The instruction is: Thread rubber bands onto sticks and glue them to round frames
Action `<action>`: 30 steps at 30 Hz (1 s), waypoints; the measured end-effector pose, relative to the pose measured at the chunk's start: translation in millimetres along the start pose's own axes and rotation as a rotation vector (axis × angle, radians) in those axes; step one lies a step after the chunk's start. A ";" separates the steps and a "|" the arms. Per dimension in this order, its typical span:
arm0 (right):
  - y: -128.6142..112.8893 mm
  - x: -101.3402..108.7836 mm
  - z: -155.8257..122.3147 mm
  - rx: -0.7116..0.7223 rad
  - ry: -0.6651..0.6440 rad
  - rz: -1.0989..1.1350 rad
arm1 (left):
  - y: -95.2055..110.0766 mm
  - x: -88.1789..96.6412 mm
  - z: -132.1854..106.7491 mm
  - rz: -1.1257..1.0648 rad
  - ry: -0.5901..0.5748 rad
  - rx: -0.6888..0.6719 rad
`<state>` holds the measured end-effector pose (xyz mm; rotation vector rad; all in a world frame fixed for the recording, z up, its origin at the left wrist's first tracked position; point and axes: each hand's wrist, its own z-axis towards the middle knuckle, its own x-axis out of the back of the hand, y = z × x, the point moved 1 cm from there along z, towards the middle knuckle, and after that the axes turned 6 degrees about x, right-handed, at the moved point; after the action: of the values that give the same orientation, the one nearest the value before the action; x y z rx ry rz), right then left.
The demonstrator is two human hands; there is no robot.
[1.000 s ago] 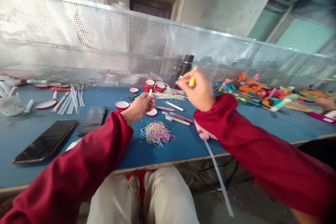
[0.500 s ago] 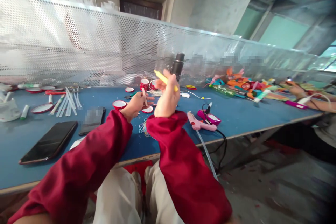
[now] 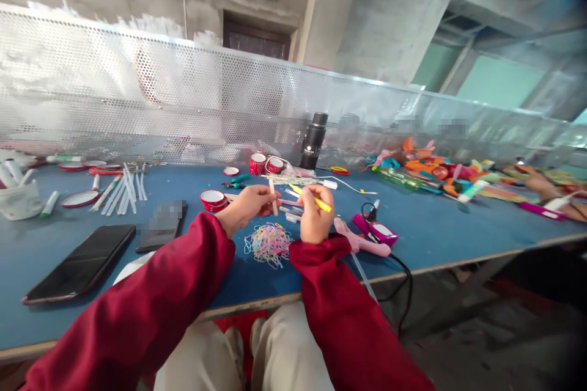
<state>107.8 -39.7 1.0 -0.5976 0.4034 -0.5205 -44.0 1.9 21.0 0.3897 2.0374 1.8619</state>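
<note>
A flat wooden craft stick (image 3: 274,198) stands nearly upright in my left hand (image 3: 250,206), pinched between thumb and fingers. Held in my right hand (image 3: 316,217) is a yellow marker (image 3: 323,204), its thin end pointing left toward the stick, with a small gap between them. Below both hands lies a tangled heap of pastel rubber bands (image 3: 269,245). Red-rimmed round lids (image 3: 213,198) are stacked just left of my left hand. Behind my hands, a few pens or sticks on the table are partly hidden.
A pink glue gun (image 3: 367,246) and a purple box with a cable (image 3: 376,229) lie right of my right hand. Two phones (image 3: 85,259) rest at left, near clear glue sticks (image 3: 120,192). A black bottle (image 3: 314,140) stands at the back. Another person's hand (image 3: 541,186) shows far right.
My right hand has come down from its raised position, bringing the marker near the stick. The rubber bands are more exposed now. The camera view has shifted slightly.
</note>
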 end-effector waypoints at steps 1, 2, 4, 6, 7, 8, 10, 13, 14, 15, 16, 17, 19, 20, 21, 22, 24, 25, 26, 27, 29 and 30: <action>-0.7 3.0 -1.1 0.020 -0.018 0.009 | -0.7 -2.4 -1.5 0.003 -0.019 0.009; -1.7 5.6 -2.4 0.040 -0.040 0.017 | -1.5 -4.7 -2.9 0.005 -0.037 0.017; -3.6 9.5 -5.4 0.084 -0.085 0.017 | -3.0 -8.9 -4.6 0.012 -0.074 0.023; -4.9 12.1 -8.0 0.138 -0.119 -0.026 | -4.7 -12.0 -4.6 0.009 -0.106 0.006; -5.2 13.0 -9.0 0.164 -0.129 -0.058 | -5.5 -13.1 -4.1 0.006 -0.122 -0.008; -5.4 13.6 -9.8 0.187 -0.141 -0.093 | -6.2 -13.7 -3.4 0.003 -0.136 -0.023; -5.4 13.8 -10.9 0.216 -0.167 -0.154 | -7.5 -14.1 -1.7 0.011 -0.154 -0.054; -5.6 12.4 -12.0 0.239 -0.198 -0.209 | -9.3 -13.3 0.4 0.068 -0.143 -0.087; -5.9 11.7 -12.3 0.247 -0.205 -0.223 | -9.9 -13.0 0.9 0.092 -0.134 -0.096; -6.3 11.1 -12.6 0.256 -0.208 -0.238 | -10.5 -12.8 1.5 0.114 -0.127 -0.107; -6.8 10.5 -12.9 0.266 -0.208 -0.253 | -11.1 -12.7 2.0 0.131 -0.121 -0.121; -7.5 10.0 -13.1 0.277 -0.205 -0.271 | -11.7 -12.7 2.5 0.141 -0.119 -0.138; -9.0 9.4 -13.3 0.297 -0.194 -0.306 | -12.7 -12.7 3.6 0.148 -0.124 -0.171; -9.7 9.3 -13.3 0.307 -0.187 -0.321 | -13.0 -12.6 4.1 0.145 -0.129 -0.184; -10.2 9.2 -13.4 0.316 -0.183 -0.333 | -13.4 -12.6 4.7 0.139 -0.134 -0.193; -10.6 9.1 -13.4 0.325 -0.181 -0.341 | -13.6 -12.5 5.2 0.133 -0.138 -0.201; -10.9 8.9 -13.6 0.338 -0.180 -0.350 | -13.9 -12.2 6.1 0.123 -0.144 -0.210; -10.9 8.8 -13.8 0.344 -0.178 -0.354 | -14.0 -12.1 6.4 0.121 -0.148 -0.212; -10.9 8.6 -13.9 0.349 -0.177 -0.357 | -14.0 -12.1 6.6 0.121 -0.152 -0.213; -10.9 8.5 -14.1 0.353 -0.178 -0.361 | -14.1 -12.1 6.8 0.123 -0.153 -0.215; -11.2 8.2 -14.2 0.360 -0.181 -0.368 | -14.1 -12.3 6.9 0.127 -0.156 -0.218; -11.4 8.0 -14.3 0.361 -0.184 -0.370 | -14.1 -12.5 7.0 0.126 -0.158 -0.221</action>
<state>103.2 -58.3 -4.4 -0.3645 0.0163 -0.8622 -29.2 1.4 7.3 0.5951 1.7197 2.0342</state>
